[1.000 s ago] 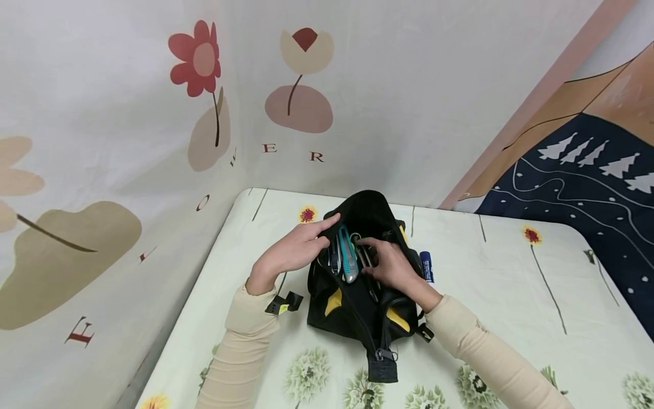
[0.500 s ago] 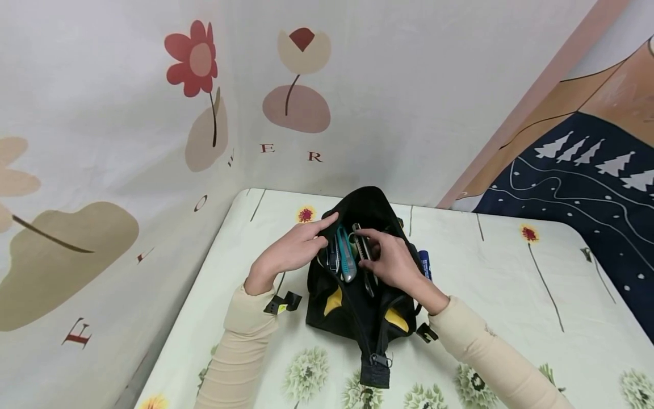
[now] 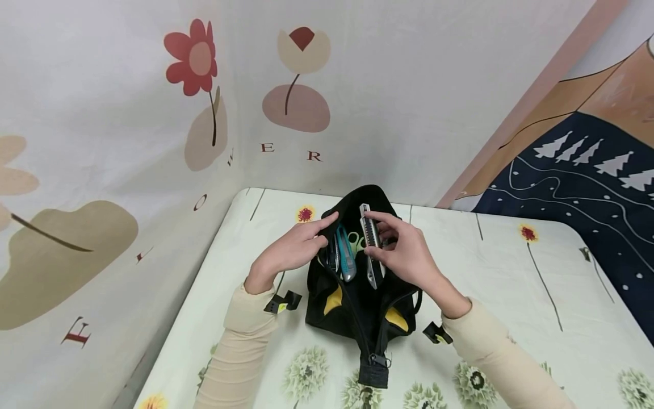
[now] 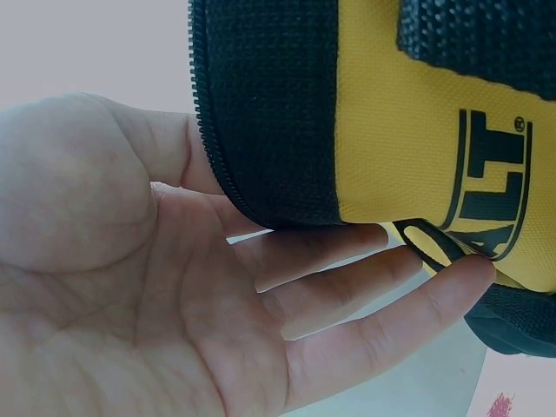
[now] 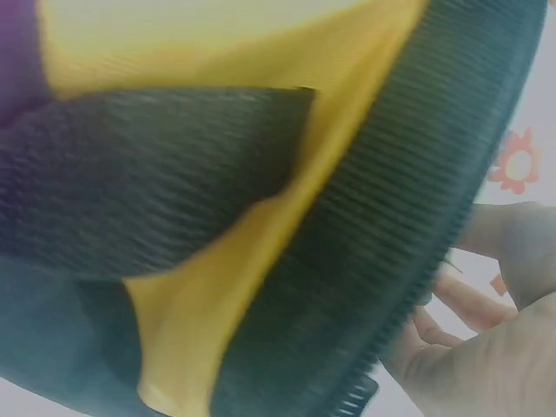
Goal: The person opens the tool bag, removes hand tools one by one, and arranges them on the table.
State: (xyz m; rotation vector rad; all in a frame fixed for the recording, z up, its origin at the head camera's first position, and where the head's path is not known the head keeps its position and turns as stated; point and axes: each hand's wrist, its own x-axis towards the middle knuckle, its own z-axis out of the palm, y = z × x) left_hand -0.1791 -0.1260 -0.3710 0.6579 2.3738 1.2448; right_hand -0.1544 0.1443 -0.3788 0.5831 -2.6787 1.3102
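Observation:
A black and yellow zippered tool bag lies with its mouth wide apart. My left hand holds its left rim, the thumb inside and the other fingers along the yellow outer panel. Over the opening, my right hand pinches a silver and black snap-off utility knife between thumb and fingers. Inside the bag are a teal utility knife, scissors with light green handles, and a dark tool by the left wall. In the right wrist view the bag's side hides most of the right hand.
The bag sits on a table with a white flowered cloth. A zip end tab points toward me. Printed fabric walls stand behind the table and at its left.
My right hand has lifted the silver and black utility knife up out of the bag's contents, uncovering the scissors handles. The blue marker right of the bag is now hidden. My left hand stays in place.

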